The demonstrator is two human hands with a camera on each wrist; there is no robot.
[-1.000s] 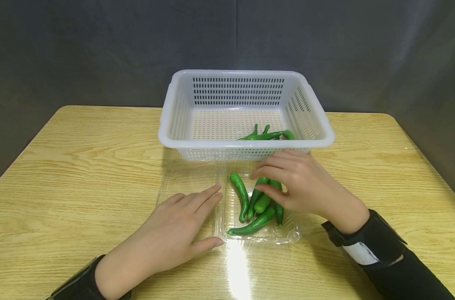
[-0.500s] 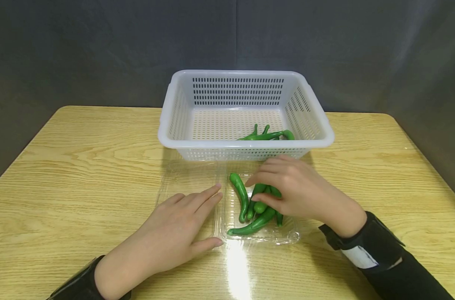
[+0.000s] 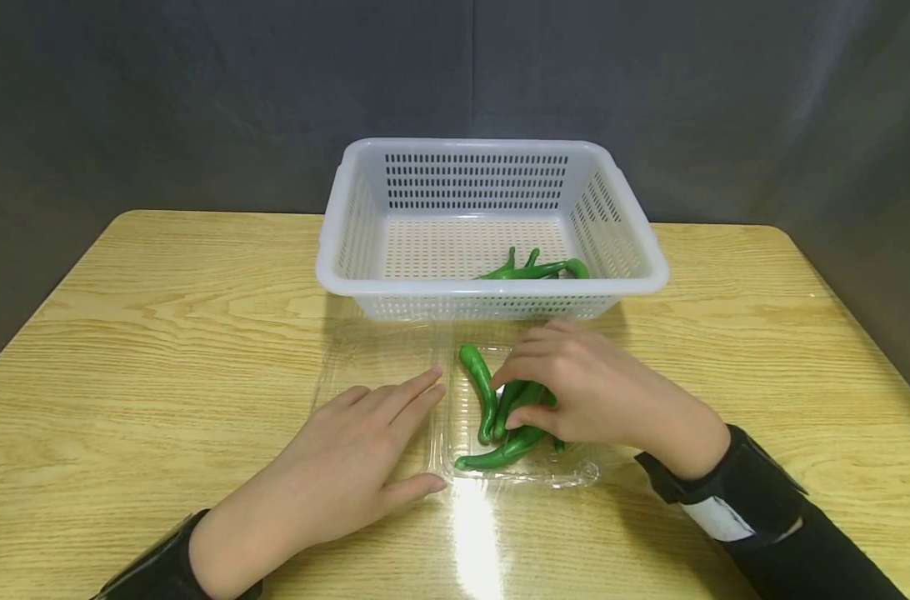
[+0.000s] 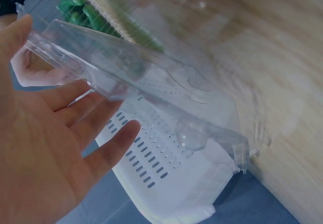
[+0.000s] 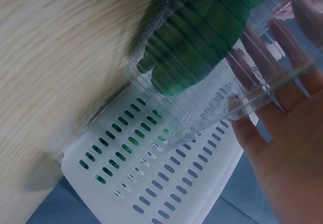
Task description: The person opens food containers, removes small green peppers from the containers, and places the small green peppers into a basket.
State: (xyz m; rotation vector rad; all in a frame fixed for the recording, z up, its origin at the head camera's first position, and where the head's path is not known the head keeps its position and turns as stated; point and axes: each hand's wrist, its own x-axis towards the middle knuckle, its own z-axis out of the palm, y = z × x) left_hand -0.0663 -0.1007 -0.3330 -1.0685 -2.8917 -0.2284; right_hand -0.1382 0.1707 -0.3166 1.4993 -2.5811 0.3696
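Several green chili peppers (image 3: 506, 450) lie in the right half of a clear plastic clamshell container (image 3: 575, 479), which is spread flat on the table. My right hand (image 3: 575, 379) is lowered over them, fingers loosely bent and thumb apart from the index finger, with peppers showing between. The thumb covers part of the pile. My left hand (image 3: 350, 450) rests at the lid half (image 3: 380, 350) with its fingers extended, fingertips by the hinge. The left wrist view shows the left fingers (image 4: 116, 148) spread beside the clear plastic wall.
Behind the container stands a white slotted plastic basket (image 3: 492, 287), with several more green peppers (image 3: 530, 272) at its front right. The wooden table (image 3: 162, 317) extends to both sides. A dark curtain (image 3: 200, 100) hangs behind.
My right hand has moved slightly left and toward me, lower over the peppers, its thumb now covering a pepper's tip. The left hand has stayed still.
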